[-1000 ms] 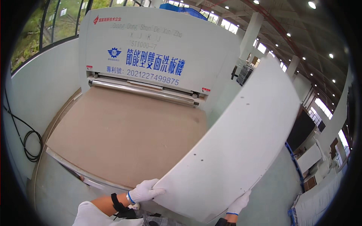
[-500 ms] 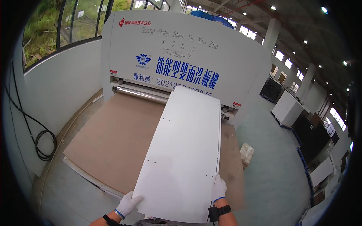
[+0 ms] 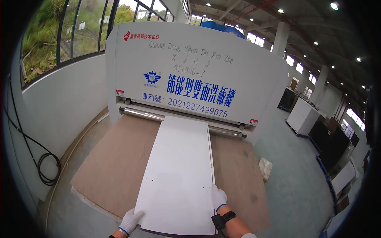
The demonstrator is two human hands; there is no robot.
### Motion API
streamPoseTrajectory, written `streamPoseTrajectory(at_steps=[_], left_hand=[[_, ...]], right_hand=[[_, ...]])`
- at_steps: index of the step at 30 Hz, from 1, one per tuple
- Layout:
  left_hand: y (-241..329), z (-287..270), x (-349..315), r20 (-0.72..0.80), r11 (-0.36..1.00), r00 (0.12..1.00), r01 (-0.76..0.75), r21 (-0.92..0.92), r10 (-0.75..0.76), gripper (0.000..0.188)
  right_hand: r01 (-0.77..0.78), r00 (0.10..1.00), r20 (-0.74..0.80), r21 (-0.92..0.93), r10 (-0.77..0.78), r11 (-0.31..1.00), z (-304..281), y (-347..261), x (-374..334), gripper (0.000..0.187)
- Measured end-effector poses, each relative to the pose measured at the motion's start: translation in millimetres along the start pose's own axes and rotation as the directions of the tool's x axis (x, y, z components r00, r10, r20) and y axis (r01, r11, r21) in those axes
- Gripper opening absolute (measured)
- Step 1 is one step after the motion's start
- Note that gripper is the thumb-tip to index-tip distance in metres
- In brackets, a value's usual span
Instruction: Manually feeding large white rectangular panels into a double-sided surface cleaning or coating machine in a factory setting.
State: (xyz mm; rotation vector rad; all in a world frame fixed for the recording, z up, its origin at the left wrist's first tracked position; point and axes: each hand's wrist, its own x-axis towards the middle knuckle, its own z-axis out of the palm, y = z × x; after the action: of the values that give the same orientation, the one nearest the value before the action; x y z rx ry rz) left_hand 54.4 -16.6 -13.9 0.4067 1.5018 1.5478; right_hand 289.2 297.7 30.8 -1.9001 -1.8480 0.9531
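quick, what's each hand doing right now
Left hand: grip closed on the white drilled panel, at its left edge, thumb on top.
Right hand: grip closed on the panel's right edge.

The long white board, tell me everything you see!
The long, flat, white rectangular board looks smooth, with small dark holes and a dark line along its right edge. It lies above the wide brown surface; its far end hides part of the shiny metal roller, contact unclear. The white-gloved left grip holds its near left corner; the white-gloved right grip, its right edge.
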Motion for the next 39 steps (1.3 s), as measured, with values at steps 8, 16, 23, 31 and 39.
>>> streamPoseTrajectory(at_steps=[8,16,23,31,39], left_hand=[[17.9,-10.5,44.4,-0.002,0.952,0.995,0.099,-0.29,-0.104,0.025],[22.7,-8.0,86.6,-0.009,0.894,0.991,0.119,-0.431,-0.136,0.026],[23.5,1.4,105.9,-0.09,0.896,0.987,0.078,-0.437,-0.13,0.026],[22.4,-12.6,125.4,-0.105,0.927,0.991,0.035,-0.374,-0.08,0.029],[51.8,-4.0,129.2,-0.028,0.942,0.995,0.077,-0.326,-0.091,0.032]], right_hand=[[0.267,0.96,0.082,0.016,-0.268,0.964,2.7,14.8,21.3,0.059],[-0.192,0.973,0.229,0.693,0.041,0.695,-41.8,88.7,-29.8,0.021],[-0.288,0.949,0.164,0.798,0.271,0.528,-73.1,193.1,-93.8,0.025],[-0.303,0.918,0.146,0.859,0.369,0.413,-74.5,241.5,-141.6,0.025],[-0.336,0.913,0.183,0.844,0.365,0.419,-73.4,257.3,-148.7,0.027]])
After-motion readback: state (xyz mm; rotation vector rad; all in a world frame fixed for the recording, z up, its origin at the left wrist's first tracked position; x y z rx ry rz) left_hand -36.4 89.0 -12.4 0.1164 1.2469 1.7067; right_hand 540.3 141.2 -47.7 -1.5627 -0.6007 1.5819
